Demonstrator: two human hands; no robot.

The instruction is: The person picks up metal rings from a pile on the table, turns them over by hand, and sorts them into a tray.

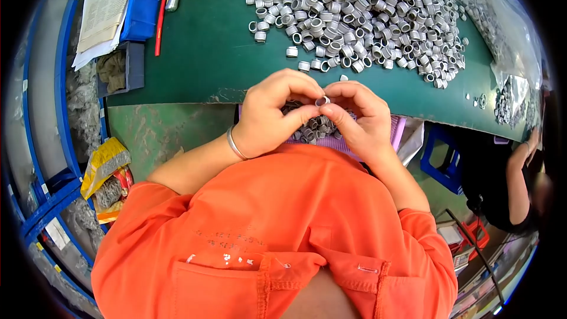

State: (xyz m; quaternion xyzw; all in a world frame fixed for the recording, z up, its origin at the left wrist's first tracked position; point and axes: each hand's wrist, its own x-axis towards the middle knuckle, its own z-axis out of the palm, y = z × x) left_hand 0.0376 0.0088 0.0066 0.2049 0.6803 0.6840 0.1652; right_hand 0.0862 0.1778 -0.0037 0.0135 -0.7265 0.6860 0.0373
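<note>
Between the fingertips of both hands is a small grey metal ring (322, 101), held just off the table's front edge. My left hand (276, 106) is closed, thumb and forefinger pinching the ring's left side. My right hand (358, 113) pinches it from the other side. Below the hands, more grey rings (314, 130) lie in a pink-purple basket (398, 130), partly hidden by my fingers and the orange clothing. A large pile of similar rings (360, 12) spreads over the green table (195, 53) beyond my hands.
At the left stand a blue bin (145, 3) with papers, a red pen (160, 20) and a grey box (133, 65) with cloth. Plastic bags (508, 29) of parts lie at the right. Another person's arm (518, 183) reaches the table's right end near a blue stool (438, 162).
</note>
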